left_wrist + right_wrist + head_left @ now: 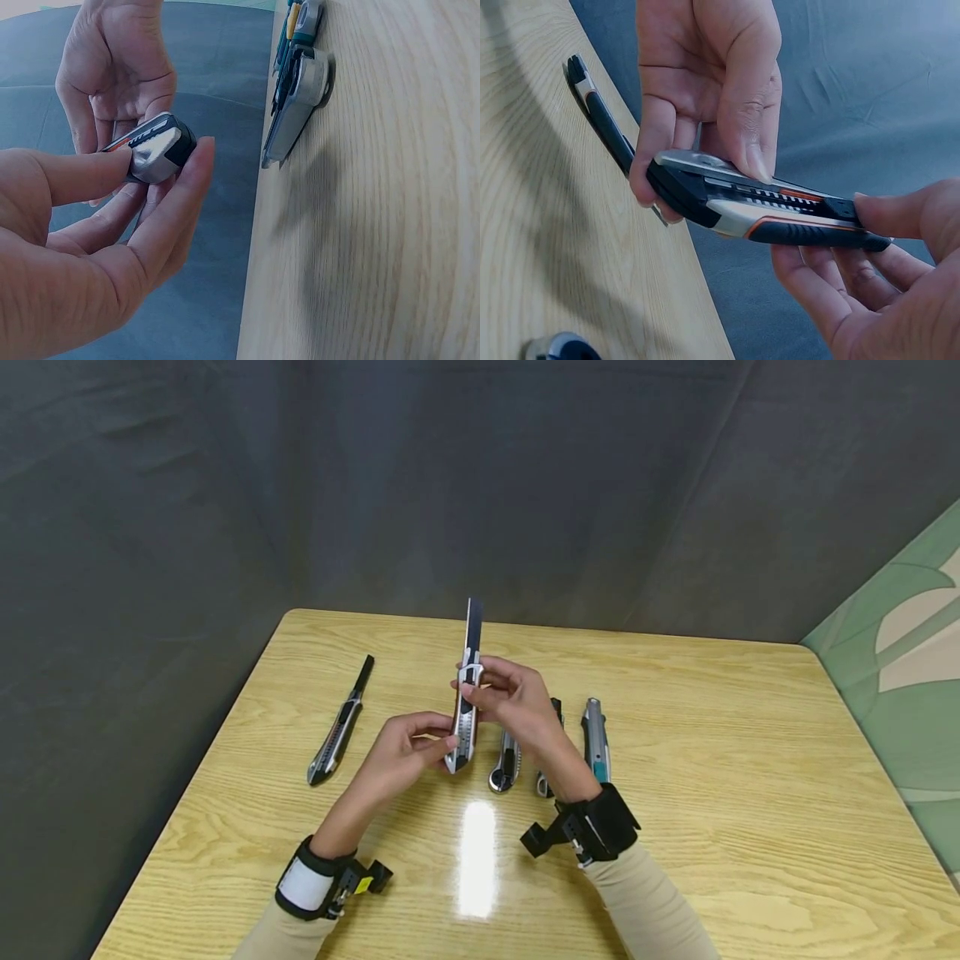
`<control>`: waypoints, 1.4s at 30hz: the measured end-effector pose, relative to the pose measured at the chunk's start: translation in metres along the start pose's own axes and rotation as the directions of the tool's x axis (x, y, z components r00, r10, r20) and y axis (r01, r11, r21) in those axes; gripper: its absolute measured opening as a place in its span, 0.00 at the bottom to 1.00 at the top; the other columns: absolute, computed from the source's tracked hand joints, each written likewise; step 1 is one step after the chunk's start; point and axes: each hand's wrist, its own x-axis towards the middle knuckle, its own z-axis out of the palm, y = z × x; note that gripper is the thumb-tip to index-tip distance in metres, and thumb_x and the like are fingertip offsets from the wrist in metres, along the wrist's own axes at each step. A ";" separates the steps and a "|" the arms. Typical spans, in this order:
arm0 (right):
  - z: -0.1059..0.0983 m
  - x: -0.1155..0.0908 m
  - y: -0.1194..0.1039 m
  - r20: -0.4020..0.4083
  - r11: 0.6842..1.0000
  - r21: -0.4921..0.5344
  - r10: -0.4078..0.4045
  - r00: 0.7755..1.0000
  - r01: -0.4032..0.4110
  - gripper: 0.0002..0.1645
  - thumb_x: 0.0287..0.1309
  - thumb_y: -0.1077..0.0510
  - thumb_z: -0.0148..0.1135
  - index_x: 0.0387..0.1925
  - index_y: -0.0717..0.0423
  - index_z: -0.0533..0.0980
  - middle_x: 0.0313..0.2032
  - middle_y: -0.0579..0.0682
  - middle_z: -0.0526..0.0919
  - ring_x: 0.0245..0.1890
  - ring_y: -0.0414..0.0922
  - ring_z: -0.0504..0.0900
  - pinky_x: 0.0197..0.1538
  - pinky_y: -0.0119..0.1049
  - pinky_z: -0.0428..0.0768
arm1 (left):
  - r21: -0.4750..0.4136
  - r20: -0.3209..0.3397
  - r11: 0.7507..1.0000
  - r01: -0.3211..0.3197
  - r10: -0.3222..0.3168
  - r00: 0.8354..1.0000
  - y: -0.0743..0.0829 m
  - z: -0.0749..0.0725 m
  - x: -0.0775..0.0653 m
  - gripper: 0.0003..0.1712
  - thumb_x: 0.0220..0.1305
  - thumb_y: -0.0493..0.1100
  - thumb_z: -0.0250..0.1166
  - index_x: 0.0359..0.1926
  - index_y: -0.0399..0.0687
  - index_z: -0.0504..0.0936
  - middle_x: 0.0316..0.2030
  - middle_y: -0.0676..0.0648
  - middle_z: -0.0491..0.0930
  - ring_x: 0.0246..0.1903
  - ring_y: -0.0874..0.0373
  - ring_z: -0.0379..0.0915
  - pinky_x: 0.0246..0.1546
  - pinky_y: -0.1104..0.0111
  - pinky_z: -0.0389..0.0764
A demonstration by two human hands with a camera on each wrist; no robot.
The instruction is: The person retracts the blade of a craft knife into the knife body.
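Both hands hold a silver and black snap-off utility knife (466,731) above the table, its long dark blade (473,628) extended and pointing away from me. My left hand (397,753) pinches the butt end between thumb and fingers. Higher up the handle, my right hand (522,703) grips the body, with the thumb at the black slider. Orange trim and a toothed slider track show on the knife (780,217) in the right wrist view. From the left wrist, the silver and black butt (161,154) faces the camera, and the blade is hidden.
Left of the hands lies another utility knife (337,735) with a black blade out. A third cutter (506,764), a partly hidden one (544,785) and a grey-teal cutter (596,739) lie near my right hand. A dark curtain (480,485) hangs behind the wooden table (750,777).
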 end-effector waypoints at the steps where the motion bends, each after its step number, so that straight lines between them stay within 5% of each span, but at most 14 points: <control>1: 0.000 0.000 0.000 0.004 1.000 -0.004 -0.002 1.000 0.002 0.24 0.56 0.59 0.65 0.55 0.57 0.75 0.48 0.61 0.82 0.43 0.51 0.82 0.44 0.48 0.88 | 0.000 0.001 1.000 -0.001 0.001 1.000 0.000 0.000 0.000 0.14 0.62 0.36 0.62 0.49 0.40 0.79 0.44 0.36 0.79 0.35 0.49 0.81 0.40 0.42 0.85; 12: 0.001 0.000 0.006 -0.004 0.999 -0.029 -0.019 1.000 0.019 0.25 0.54 0.56 0.67 0.55 0.50 0.75 0.47 0.57 0.84 0.42 0.49 0.83 0.42 0.39 0.88 | 0.012 -0.011 1.000 -0.003 0.003 1.000 0.004 -0.001 -0.002 0.14 0.61 0.35 0.62 0.48 0.37 0.79 0.45 0.35 0.79 0.35 0.48 0.81 0.38 0.51 0.88; 17: 0.002 -0.002 0.007 -0.005 1.000 -0.028 -0.008 1.000 0.008 0.21 0.56 0.53 0.65 0.51 0.56 0.77 0.47 0.60 0.83 0.43 0.49 0.82 0.45 0.40 0.88 | 0.051 -0.042 0.999 -0.007 0.009 0.999 0.005 -0.001 -0.001 0.14 0.60 0.35 0.63 0.48 0.38 0.81 0.44 0.36 0.81 0.34 0.50 0.81 0.39 0.47 0.87; 26: 0.001 -0.004 0.010 -0.011 0.986 -0.169 0.010 1.000 -0.011 0.17 0.59 0.48 0.62 0.46 0.52 0.77 0.41 0.57 0.80 0.37 0.50 0.81 0.41 0.50 0.88 | 0.174 -0.093 0.985 -0.017 0.034 0.995 -0.002 -0.001 0.001 0.13 0.58 0.37 0.66 0.46 0.42 0.82 0.40 0.38 0.83 0.32 0.54 0.82 0.34 0.50 0.87; 33: 0.000 -0.004 0.011 0.018 0.993 -0.113 0.038 0.999 -0.036 0.14 0.60 0.53 0.62 0.45 0.54 0.75 0.38 0.58 0.78 0.37 0.52 0.81 0.45 0.63 0.83 | 0.118 -0.051 0.992 -0.038 0.044 0.998 -0.005 -0.002 0.001 0.13 0.59 0.36 0.65 0.46 0.39 0.81 0.40 0.35 0.82 0.29 0.49 0.81 0.34 0.42 0.85; 42: -0.002 -0.007 0.011 0.071 0.989 -0.146 0.016 0.997 -0.005 0.17 0.58 0.59 0.63 0.49 0.57 0.73 0.41 0.61 0.76 0.37 0.55 0.78 0.35 0.39 0.88 | 0.093 -0.049 0.995 -0.033 0.038 0.998 -0.004 -0.001 -0.001 0.13 0.58 0.35 0.66 0.45 0.38 0.81 0.39 0.34 0.82 0.30 0.49 0.81 0.35 0.42 0.85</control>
